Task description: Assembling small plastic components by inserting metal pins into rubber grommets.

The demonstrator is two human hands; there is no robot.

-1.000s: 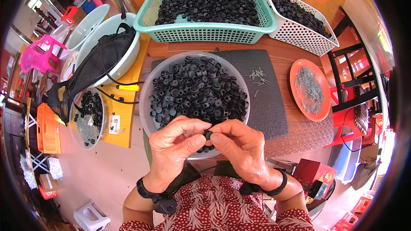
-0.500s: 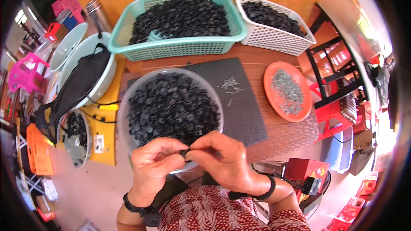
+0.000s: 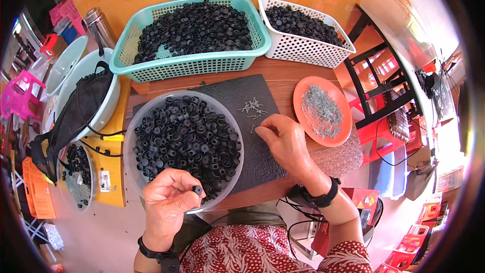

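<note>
Between thumb and forefinger of my left hand (image 3: 171,201) is a small round black plastic part (image 3: 197,190) with a hole in its face. This hand is closed, over the near edge of a clear round tub (image 3: 128,157) heaped with black plastic parts (image 3: 189,139). My right hand (image 3: 284,139) is low over a dark mat (image 3: 242,88), thumb and fingertips drawn together beside a few small metal screws (image 3: 252,106). What those fingertips hold, if anything, is hidden. Right of that hand lies an orange plate (image 3: 299,91) piled with more screws (image 3: 322,111).
At the back of the wooden table (image 3: 326,164) stand a green basket (image 3: 187,63) and a white basket (image 3: 303,53), both full of black parts. A black mesh bag (image 3: 86,96) hangs over a pale basin (image 3: 112,103) at left. A black-framed stool (image 3: 384,88) stands at right.
My hands have come apart. The right one has moved right and away from me to the screws on the mat; the left one keeps the black part near the tub's edge. The view has shifted slightly.
</note>
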